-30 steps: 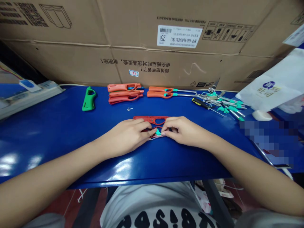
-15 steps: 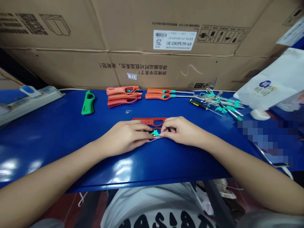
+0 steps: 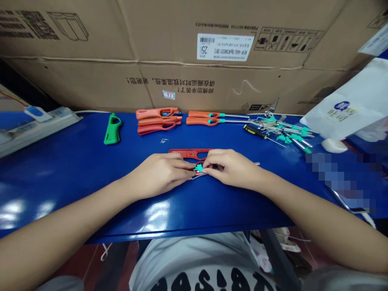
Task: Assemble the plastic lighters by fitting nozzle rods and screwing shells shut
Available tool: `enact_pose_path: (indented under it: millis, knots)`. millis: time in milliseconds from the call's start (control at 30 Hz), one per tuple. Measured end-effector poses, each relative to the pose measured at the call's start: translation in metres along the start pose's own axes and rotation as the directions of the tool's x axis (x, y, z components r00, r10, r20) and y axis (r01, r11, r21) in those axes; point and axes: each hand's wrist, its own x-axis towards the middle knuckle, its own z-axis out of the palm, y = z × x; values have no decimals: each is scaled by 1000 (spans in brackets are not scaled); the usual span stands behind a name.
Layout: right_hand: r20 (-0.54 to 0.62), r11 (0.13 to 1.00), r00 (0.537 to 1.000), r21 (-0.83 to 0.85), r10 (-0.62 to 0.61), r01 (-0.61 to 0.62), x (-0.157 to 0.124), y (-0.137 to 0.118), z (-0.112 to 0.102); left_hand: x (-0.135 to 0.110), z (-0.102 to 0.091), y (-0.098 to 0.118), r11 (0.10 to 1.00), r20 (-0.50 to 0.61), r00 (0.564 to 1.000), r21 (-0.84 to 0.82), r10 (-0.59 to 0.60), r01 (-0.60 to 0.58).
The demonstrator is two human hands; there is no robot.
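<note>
My left hand (image 3: 165, 173) is closed, its thumb and fingertips holding the left part of a red lighter casing half (image 3: 198, 173) low over the blue table. Pinched at the other side, my right hand (image 3: 233, 167) has its thumb and forefinger on the small parts in that casing, beside a turquoise trigger (image 3: 199, 167). What exactly these right fingertips grip is hidden. Just behind both hands lies another red casing half (image 3: 185, 152), flat on the table. A small metal tip (image 3: 257, 163) shows past my right hand.
Several orange and red lighter bodies (image 3: 157, 126) and two orange lighters (image 3: 202, 121) lie at the back. A green lighter body (image 3: 112, 131), small screws (image 3: 164, 140), a screwdriver (image 3: 254, 131), a pile of metal rods (image 3: 292, 130), a power strip (image 3: 36, 129) and a cardboard box (image 3: 100, 76) surround them.
My right fingertips have moved slightly left, closer to my left hand over the turquoise trigger. The metal tip now shows past my right hand. The view has shifted slightly.
</note>
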Motion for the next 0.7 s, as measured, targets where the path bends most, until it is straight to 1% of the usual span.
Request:
enact_pose_path:
  millis: [100,233,300,400,467,567,633,700]
  knots:
    - [-25,998,998,-14,61,-61,2,1,3,0,1,0,999,-23,999,17,30,-30]
    - [-63,989,988,36,144,-142,3,2,4,0,3,-1,999,-56,998,-31,23,-25]
    - [-68,987,986,60,151,-147,2,3,2,0,5,-1,999,-62,998,-45,11,-14]
    - [-80,989,988,87,129,-122,1,4,1,1,6,0,999,-52,999,-35,-7,5]
    - [-84,990,989,91,118,-110,1,5,2,1,4,1,1000,-28,1000,-9,0,0]
    - [-72,987,988,95,135,-128,1,5,4,1,-2,3,1000,56,998,10,29,-30]
    - [-67,985,986,99,151,-144,1,4,5,2,-7,4,1000,121,992,-5,28,-28]
    - [-63,984,986,100,156,-149,2,3,4,2,-12,5,999,158,987,-33,19,-14]
